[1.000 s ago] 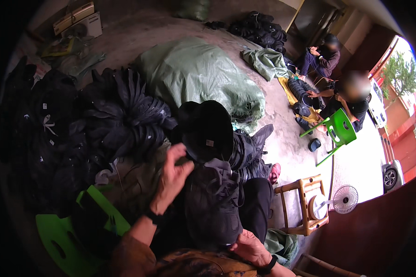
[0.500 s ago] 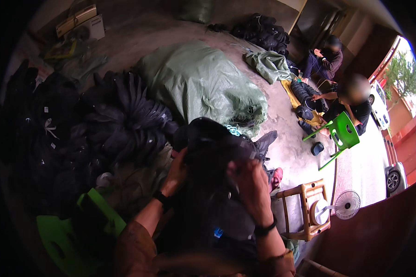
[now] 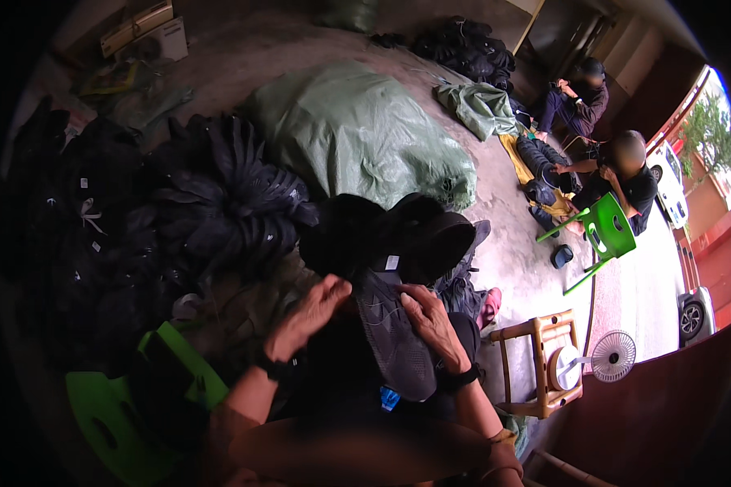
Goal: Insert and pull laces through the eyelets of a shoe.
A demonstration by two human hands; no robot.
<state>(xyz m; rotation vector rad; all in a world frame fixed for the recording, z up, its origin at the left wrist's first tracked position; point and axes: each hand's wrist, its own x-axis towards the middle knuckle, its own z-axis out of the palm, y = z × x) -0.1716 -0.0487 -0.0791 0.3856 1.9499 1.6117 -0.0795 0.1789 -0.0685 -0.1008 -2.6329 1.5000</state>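
A dark grey mesh shoe upper (image 3: pixel 394 337) lies lengthwise over my lap between my two hands, its edge lined with stitching. My right hand (image 3: pixel 434 321) grips its right edge near the top, fingers bent over the material. To the left, my left hand (image 3: pixel 313 315) has its fingers curled together close to the upper's left edge; whatever they pinch is too small to make out. Several more black shoe uppers (image 3: pixel 434 243) rest just beyond my hands, and a small white label (image 3: pixel 392 263) shows there. A small blue item (image 3: pixel 389 398) sits below the upper.
Heaps of black uppers (image 3: pixel 227 195) cover the floor at left, beside a green chair (image 3: pixel 110 418). A large green sack (image 3: pixel 365 138) lies ahead. On the right stand a bamboo stool (image 3: pixel 536 365) with a fan (image 3: pixel 612 355) and another green chair (image 3: pixel 609 227); two people sit beyond.
The dark bundle, blurred before, has settled, and one upper now lies flat in plain sight. My right hand has gone from a blurred motion to gripping the upper's edge. My left fingers have curled.
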